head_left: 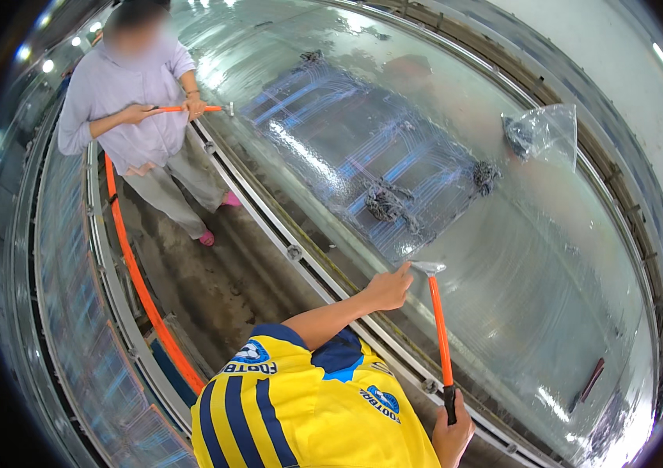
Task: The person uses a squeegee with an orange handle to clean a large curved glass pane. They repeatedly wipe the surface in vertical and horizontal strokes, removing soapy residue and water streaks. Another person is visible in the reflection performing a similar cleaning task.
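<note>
My right hand (453,430) grips the black handle of a long-handled tool (441,331) with an orange shaft and a flat silver head. The head rests near the close corner of a wet, blue-striped sheet (300,117) spread on a glossy table (503,288). Beside that head is my left hand (390,288), its fingers curled and the index finger reaching toward the head's left end. Whatever lies between those fingertips is hidden. Dark crumpled bundles (385,202) sit on the sheet, one of them at its right corner.
Across the walkway (230,273) on the left stands another person (132,101) holding a similar orange tool (191,108). A clear plastic bag (554,132) with dark contents lies by the far rail. A dark red object (593,380) rests at right. A metal rail (324,285) edges the table.
</note>
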{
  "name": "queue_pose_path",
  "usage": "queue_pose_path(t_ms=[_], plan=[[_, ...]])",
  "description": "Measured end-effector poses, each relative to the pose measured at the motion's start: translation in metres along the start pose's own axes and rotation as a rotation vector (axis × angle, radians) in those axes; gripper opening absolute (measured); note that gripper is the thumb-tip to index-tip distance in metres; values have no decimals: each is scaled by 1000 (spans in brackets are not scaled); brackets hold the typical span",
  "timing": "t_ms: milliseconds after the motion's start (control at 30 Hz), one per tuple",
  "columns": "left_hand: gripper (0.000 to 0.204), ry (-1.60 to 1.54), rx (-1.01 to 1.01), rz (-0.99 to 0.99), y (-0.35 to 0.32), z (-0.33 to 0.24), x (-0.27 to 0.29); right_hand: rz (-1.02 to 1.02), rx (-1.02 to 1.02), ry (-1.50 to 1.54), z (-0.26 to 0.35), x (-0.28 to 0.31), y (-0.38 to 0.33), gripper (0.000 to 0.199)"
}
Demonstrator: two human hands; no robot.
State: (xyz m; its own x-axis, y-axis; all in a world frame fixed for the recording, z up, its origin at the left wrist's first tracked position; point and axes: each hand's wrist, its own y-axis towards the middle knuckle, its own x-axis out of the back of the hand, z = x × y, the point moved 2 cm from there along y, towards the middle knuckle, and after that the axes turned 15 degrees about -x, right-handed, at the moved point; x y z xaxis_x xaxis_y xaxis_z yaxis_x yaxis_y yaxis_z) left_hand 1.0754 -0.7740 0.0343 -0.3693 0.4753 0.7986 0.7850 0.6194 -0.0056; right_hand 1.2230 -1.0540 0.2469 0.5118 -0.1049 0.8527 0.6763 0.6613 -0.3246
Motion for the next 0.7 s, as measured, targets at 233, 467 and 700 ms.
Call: queue_pose_path(t_ms=[233, 467, 700], plan=[[33, 28, -93, -2, 21, 4, 3, 77, -94, 69, 3, 2, 4, 37], [35, 113, -74, 66, 33, 1, -6, 111, -170, 87, 5, 1, 9, 38], [37, 165, -65, 43, 30, 15, -23, 121, -141, 63, 11, 6, 14, 40]])
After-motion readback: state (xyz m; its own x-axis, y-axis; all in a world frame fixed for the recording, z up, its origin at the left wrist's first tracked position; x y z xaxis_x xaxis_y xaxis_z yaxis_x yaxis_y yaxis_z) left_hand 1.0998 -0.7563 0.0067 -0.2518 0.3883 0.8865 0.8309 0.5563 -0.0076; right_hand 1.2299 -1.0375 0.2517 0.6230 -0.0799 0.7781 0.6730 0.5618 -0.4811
